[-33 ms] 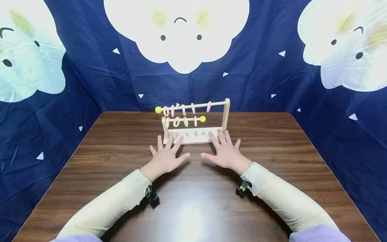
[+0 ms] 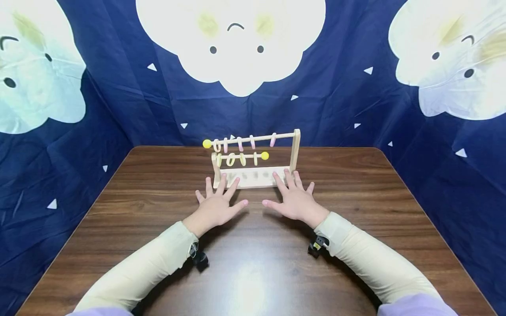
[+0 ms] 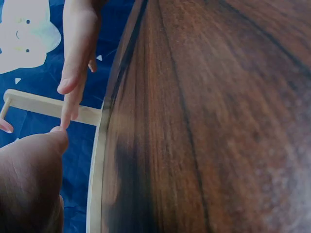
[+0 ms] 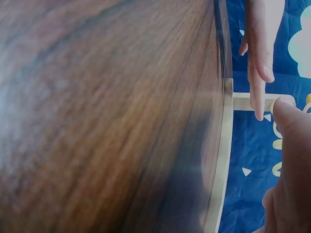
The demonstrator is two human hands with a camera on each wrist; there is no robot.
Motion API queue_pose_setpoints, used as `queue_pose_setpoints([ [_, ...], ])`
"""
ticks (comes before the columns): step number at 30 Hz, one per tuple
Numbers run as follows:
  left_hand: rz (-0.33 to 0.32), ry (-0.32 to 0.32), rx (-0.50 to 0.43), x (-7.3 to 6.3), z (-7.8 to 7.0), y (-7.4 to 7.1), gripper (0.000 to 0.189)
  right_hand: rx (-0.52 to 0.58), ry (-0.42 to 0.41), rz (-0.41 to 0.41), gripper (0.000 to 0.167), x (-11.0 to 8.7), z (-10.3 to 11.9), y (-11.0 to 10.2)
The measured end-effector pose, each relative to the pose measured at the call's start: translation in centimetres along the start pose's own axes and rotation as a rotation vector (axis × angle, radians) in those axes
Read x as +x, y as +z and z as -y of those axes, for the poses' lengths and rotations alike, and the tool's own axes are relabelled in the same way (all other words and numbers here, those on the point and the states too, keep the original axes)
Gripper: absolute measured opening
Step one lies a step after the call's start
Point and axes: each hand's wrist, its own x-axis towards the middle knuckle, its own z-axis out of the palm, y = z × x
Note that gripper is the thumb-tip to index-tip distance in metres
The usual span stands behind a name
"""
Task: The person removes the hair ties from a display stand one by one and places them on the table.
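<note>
A pale wooden ring stand (image 2: 258,177) stands towards the back of the table. Its upper rod runs left from the tall right post (image 2: 295,150) to a yellow ball (image 2: 207,143) and carries several pinkish rings (image 2: 252,141). On the lower rod, which starts at the short left post, hang several pale yellow rings (image 2: 243,159), with a second yellow ball (image 2: 265,156) at its right end. My left hand (image 2: 215,210), fingers spread and palm down, overlaps the base's left front. Likewise spread, my right hand (image 2: 297,202) overlaps the base's right part. Both hands hold nothing.
The brown wooden table (image 2: 253,245) extends around the stand and towards me. Behind and beside it hangs a dark blue cloth (image 2: 336,105) with white clouds and small triangles. A small black wrist camera (image 2: 200,260) hangs below the left sleeve, another (image 2: 314,250) below the right.
</note>
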Motion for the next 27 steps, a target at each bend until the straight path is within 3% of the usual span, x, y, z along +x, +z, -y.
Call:
queue_pose_setpoints([
  [9,0.018,-0.01,0.009,-0.8,0.5,-0.7,0.087,0.014,0.01,-0.006,0.102,-0.5,-0.5,-0.5],
  [18,0.081,-0.092,-0.005,-3.0,2.5,-2.2,0.099,0.021,0.067,-0.024,0.115,-2.0,-2.2,-1.4],
  [27,0.109,-0.185,-0.053,-2.0,4.3,-2.4,0.105,0.07,0.024,-0.114,0.101,-2.0,-1.5,-1.4],
])
